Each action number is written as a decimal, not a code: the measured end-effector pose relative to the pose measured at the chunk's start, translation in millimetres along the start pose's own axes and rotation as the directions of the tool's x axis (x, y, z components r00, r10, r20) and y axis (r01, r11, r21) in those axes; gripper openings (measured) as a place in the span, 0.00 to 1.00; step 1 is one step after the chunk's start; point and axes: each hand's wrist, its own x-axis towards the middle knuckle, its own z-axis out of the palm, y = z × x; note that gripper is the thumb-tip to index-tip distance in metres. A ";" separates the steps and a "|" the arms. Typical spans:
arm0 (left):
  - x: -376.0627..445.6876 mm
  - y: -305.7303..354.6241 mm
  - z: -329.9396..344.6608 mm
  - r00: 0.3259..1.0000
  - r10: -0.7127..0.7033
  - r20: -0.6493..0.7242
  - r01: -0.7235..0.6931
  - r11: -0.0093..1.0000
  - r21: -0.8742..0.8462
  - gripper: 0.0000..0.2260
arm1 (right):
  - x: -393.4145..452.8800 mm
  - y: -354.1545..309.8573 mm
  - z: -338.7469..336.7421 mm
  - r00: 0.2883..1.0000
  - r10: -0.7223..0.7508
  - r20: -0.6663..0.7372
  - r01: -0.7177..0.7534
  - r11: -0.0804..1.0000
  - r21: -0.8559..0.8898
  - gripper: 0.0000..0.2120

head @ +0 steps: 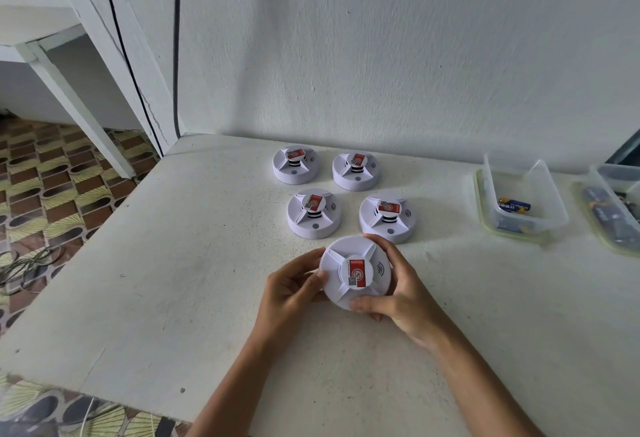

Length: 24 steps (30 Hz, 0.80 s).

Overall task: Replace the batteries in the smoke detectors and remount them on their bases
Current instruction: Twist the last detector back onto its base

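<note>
Both hands reach out over the white desk (194, 298) and hold one white smoke detector (355, 272) between them: the left hand (291, 289) curls round its left edge with the thumb on top, and the right hand (398, 289) wraps round its right side with the thumb on the near rim, so each grip is closed on it. A red sticker (357, 272) with a small square code sits on its middle, but the writing is too small to read. Four more smoke detectors (313, 213) with the same red stickers sit just behind, and a clear box (519, 194) to the right holds blue and yellow batteries (513, 207).
</note>
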 end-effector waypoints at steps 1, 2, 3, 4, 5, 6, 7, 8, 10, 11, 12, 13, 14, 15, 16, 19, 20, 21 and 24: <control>-0.1 0.1 0.2 1.000 -0.002 -0.002 0.002 1.000 0.006 0.13 | 0.0 0.4 -0.2 1.000 0.000 0.001 0.000 1.000 0.001 0.43; 0.0 0.0 0.3 1.000 -0.002 -0.004 0.002 1.000 0.012 0.13 | 0.1 0.9 -0.4 1.000 -0.001 0.002 0.001 1.000 0.002 0.43; -0.1 -0.1 0.4 1.000 -0.001 -0.004 0.001 1.000 0.015 0.13 | 0.2 1.5 -0.5 1.000 -0.004 0.003 0.004 1.000 0.004 0.43; 0.0 -0.1 0.5 1.000 0.001 -0.005 -0.001 1.000 0.016 0.13 | 0.4 1.9 -0.6 1.000 -0.005 0.004 0.005 1.000 0.006 0.43; 0.0 -0.1 0.5 1.000 0.000 -0.006 0.000 1.000 0.019 0.14 | 0.6 2.2 -0.7 1.000 -0.004 0.004 0.004 1.000 0.008 0.43; 0.1 -0.2 0.4 1.000 -0.001 -0.008 0.001 1.000 0.023 0.14 | 0.9 2.5 -0.8 1.000 -0.003 0.004 0.003 1.000 0.010 0.43; 0.3 -0.2 0.3 1.000 -0.001 -0.009 0.002 1.000 0.026 0.15 | 1.1 2.5 -0.8 1.000 -0.003 0.005 0.002 1.000 0.011 0.43; 0.3 0.1 0.2 1.000 0.000 -0.008 0.000 1.000 0.028 0.15 | 1.2 2.4 -0.7 1.000 -0.002 0.005 0.002 1.000 0.012 0.43; 0.2 0.0 0.1 1.000 0.003 -0.006 -0.002 1.000 0.029 0.15 | 1.0 2.0 -0.8 1.000 -0.003 0.006 0.003 1.000 0.015 0.43; 0.2 0.2 0.2 1.000 0.003 -0.004 -0.003 1.000 0.026 0.15 | 0.8 1.7 -0.9 1.000 -0.003 0.007 0.003 1.000 0.016 0.43; 0.1 0.6 0.1 1.000 0.003 -0.001 -0.003 1.000 0.024 0.15 | 0.6 1.6 -1.0 1.000 -0.003 0.008 0.003 1.000 0.017 0.42; 0.1 0.8 0.1 1.000 0.004 0.002 -0.004 1.000 0.023 0.15 | 0.5 1.6 -0.9 1.000 -0.002 0.009 0.002 1.000 0.017 0.42; 0.0 0.8 -0.1 1.000 0.005 0.005 -0.005 1.000 0.021 0.15 | 0.4 1.5 -0.8 1.000 -0.001 0.009 0.000 1.000 0.017 0.42; -0.2 0.5 -0.1 1.000 0.006 0.008 -0.006 1.000 0.020 0.14 | 0.4 1.3 -0.7 1.000 0.001 0.009 -0.001 1.000 0.016 0.42; -0.3 0.7 0.0 1.000 0.006 0.008 -0.007 1.000 0.021 0.14 | 0.4 1.3 -0.7 1.000 0.001 0.009 -0.002 1.000 0.016 0.42; -1.0 1.9 0.9 1.000 0.010 0.001 -0.010 0.999 0.036 0.14 | 0.3 0.7 -1.1 1.000 0.005 0.013 -0.005 1.000 0.016 0.42; -0.9 2.1 1.1 1.000 0.010 -0.001 -0.010 0.999 0.036 0.14 | 0.2 0.4 -1.2 1.000 0.006 0.014 -0.006 1.000 0.014 0.42; -0.6 2.2 1.1 1.000 0.009 -0.003 -0.009 0.999 0.033 0.14 | 0.3 0.1 -1.2 1.000 0.005 0.014 -0.005 1.000 0.012 0.42; -0.1 2.2 1.4 1.000 0.005 0.005 -0.005 1.000 0.010 0.14 | 0.9 0.3 -1.1 1.000 -0.005 0.012 0.005 1.000 0.015 0.42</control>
